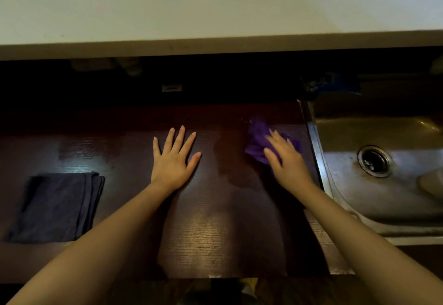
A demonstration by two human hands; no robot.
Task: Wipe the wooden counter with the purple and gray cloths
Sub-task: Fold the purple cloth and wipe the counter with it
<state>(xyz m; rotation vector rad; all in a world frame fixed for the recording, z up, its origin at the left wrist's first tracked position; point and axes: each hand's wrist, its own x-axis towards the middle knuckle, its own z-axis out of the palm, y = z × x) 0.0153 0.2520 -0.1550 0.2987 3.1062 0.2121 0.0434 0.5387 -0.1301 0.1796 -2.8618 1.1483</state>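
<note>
The dark wooden counter point(196, 233) fills the middle of the view. A crumpled purple cloth point(257, 139) lies on it near the sink, and my right hand point(286, 158) presses flat on top of that cloth, fingers spread. My left hand point(173, 158) rests palm down on the bare wood in the middle, fingers apart, holding nothing. A folded gray cloth point(57, 206) lies flat at the left of the counter, untouched. A damp streak point(230, 161) shows on the wood between my hands.
A steel sink point(359, 194) with a round drain point(374, 161) adjoins the counter on the right. A pale raised ledge point(215, 43) overhangs the dark back of the counter. The counter's front edge runs just below my forearms.
</note>
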